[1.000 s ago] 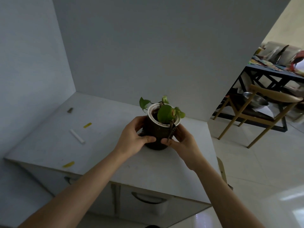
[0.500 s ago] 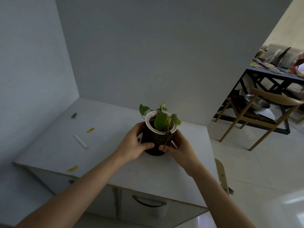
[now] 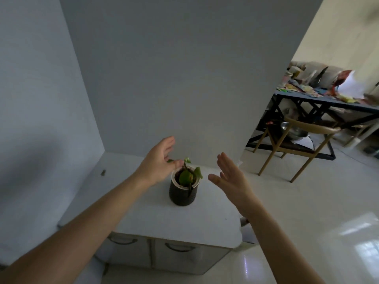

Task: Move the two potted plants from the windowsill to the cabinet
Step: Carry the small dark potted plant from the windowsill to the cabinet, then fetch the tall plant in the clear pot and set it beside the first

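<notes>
Cabinet [image 3: 164, 220]: lower left to centre of frame, white top, two drawer handles below; drop-off surface for task.
Dark scrap [image 3: 103, 172]: mid left on cabinet top, well apart from pot; too small to identify.
Left hand [image 3: 159, 160]: centre, just left of and above pot, fingers straight and spread, palm facing right, holding nothing; thumb overlapping a leaf in picture, contact unclear.
Potted plant [image 3: 183, 189]: centre, upright on cabinet top toward right end, dark ribbed pot, pale inner rim, green leaves; standing unsupported, so judged delivered.
Right hand [image 3: 232, 178]: right of pot, apart from it, fingers straight, palm facing left, empty; mirrored with left hand, likely guarding against a tip.
Second plant: not in view; half of task judged outstanding.
Chair [image 3: 307, 128], table [image 3: 328, 104]: upper right, well apart, beyond wall corner; metal bowl [image 3: 293, 131] by chair.
</notes>
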{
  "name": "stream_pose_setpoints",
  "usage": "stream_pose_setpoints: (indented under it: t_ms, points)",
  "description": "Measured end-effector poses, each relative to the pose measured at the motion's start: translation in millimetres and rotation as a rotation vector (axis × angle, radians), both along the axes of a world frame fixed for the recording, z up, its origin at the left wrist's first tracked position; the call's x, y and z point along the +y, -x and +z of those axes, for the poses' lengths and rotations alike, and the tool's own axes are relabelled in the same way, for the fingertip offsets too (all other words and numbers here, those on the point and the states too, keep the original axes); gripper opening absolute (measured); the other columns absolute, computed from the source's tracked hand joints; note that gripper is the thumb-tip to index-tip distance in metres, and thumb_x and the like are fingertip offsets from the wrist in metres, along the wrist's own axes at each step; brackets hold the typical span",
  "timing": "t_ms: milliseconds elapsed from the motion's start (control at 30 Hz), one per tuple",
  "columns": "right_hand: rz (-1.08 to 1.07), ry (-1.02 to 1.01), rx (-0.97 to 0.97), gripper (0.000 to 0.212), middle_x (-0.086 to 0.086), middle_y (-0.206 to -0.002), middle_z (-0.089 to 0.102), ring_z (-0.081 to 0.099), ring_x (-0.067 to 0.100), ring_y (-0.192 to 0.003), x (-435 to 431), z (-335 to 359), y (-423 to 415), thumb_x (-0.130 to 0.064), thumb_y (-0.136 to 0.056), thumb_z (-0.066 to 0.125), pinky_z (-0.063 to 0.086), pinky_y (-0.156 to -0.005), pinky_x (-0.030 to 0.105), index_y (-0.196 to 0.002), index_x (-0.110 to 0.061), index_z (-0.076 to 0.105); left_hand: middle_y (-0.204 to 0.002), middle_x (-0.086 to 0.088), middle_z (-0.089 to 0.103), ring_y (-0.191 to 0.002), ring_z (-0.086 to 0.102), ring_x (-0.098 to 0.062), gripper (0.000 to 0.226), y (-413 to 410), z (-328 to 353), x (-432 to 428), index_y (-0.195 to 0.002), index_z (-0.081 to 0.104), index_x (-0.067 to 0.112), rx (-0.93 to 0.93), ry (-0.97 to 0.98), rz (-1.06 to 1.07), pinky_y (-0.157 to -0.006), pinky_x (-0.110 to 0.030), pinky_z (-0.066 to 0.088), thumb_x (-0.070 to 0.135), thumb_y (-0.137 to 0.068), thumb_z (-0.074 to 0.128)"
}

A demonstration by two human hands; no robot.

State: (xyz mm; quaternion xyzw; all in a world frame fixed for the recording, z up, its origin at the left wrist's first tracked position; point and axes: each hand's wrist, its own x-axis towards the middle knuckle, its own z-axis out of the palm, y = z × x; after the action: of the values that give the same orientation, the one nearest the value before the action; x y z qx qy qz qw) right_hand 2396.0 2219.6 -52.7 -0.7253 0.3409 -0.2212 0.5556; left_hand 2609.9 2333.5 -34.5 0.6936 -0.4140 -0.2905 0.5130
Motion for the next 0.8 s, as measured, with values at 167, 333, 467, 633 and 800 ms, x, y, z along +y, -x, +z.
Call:
stream_pose_setpoints:
  t_ms: [167,333,467,633,800]
  points:
    - [-0.049,0.059,-0.087,0.086,-0.008,-0.152,0.053,0.054,0.006,-0.136,29.3,92.1,15.4,-0.049,-0.078,0.072,0.045,-0.116,0.039,-0.153,-0.023,0.042,-0.154,-0.009,0.045,-0.138,0.047,-0.020,0.071,20.1,95.6,13.5,-0.149,0.038,0.009,-0.022,0.068,-0.024,-0.101,-0.017,0.041,0.007,-0.087,0.073]
    - [-0.092,0.130,-0.141,0.068,-0.009,-0.140,0.062,0.060,0.002,-0.128,62.5,169.8,23.3,-0.044,-0.086,0.069,0.049,-0.112,0.034,-0.147,-0.022,0.050,-0.147,-0.004,0.053,-0.128,0.055,-0.012,0.059,37.5,180.6,43.5,-0.145,0.044,0.011,-0.114,0.123,-0.018,-0.086,-0.003,0.044,0.015,-0.092,0.069]
    - [-0.118,0.182,-0.215,0.051,-0.009,-0.136,0.065,0.062,0.002,-0.126,90.6,221.5,25.3,-0.028,-0.096,0.069,0.049,-0.111,0.032,-0.144,-0.021,0.054,-0.144,-0.007,0.056,-0.126,0.058,-0.015,0.054,48.5,237.2,74.7,-0.143,0.048,0.006,-0.140,0.197,0.004,-0.091,-0.008,0.045,0.013,-0.093,0.067]
    - [-0.149,0.244,-0.285,0.044,-0.003,-0.133,0.069,0.066,0.005,-0.120,122.3,276.1,33.5,-0.023,-0.096,0.069,0.051,-0.108,0.028,-0.139,-0.016,0.060,-0.139,-0.005,0.060,-0.117,0.060,-0.008,0.049,58.7,284.7,112.4,-0.139,0.052,0.006,-0.164,0.260,0.008,-0.094,-0.012,0.045,0.015,-0.093,0.067]
    - [-0.171,0.256,-0.319,0.042,-0.002,-0.129,0.072,0.068,0.003,-0.116,141.0,313.2,47.1,-0.021,-0.097,0.069,0.054,-0.097,0.016,-0.137,-0.014,0.062,-0.136,-0.010,0.062,-0.112,0.062,-0.009,0.043,75.2,326.8,129.7,-0.136,0.055,0.002,-0.171,0.310,0.005,-0.090,-0.010,0.047,0.010,-0.094,0.065]
